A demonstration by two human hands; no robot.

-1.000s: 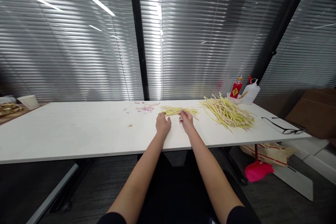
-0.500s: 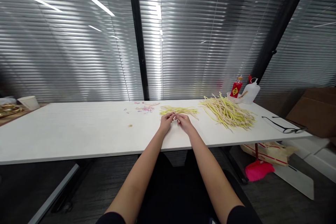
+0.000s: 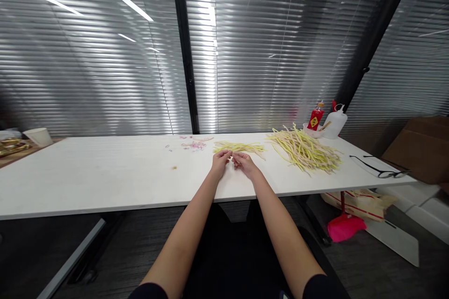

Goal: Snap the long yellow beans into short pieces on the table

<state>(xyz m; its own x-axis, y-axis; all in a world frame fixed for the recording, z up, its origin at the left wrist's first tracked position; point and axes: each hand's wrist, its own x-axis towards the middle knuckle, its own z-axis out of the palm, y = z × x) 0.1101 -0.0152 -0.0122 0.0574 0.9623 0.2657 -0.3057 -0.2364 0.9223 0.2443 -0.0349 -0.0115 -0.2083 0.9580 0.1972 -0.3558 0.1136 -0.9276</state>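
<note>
My left hand (image 3: 220, 161) and my right hand (image 3: 244, 163) meet at the fingertips over the white table (image 3: 122, 168). Both are closed in a pinch; whatever lies between the fingers is too small to make out. Just beyond them lies a small row of yellow-green strands (image 3: 242, 147). A larger heap of similar pale and yellow strands (image 3: 305, 150) spreads over the table to the right. Left of my hands, small pink and purple bits (image 3: 196, 145) are scattered.
A red-labelled bottle (image 3: 315, 118), a bowl (image 3: 313, 132) and a white squeeze bottle (image 3: 336, 123) stand at the back right. Black-framed glasses (image 3: 386, 174) lie at the right edge. At the far left is a paper cup (image 3: 39, 137). Blinds rise behind the table.
My left hand has shifted slightly to the left, and my fingertips have moved a little. The strands and the other objects stay where they were.
</note>
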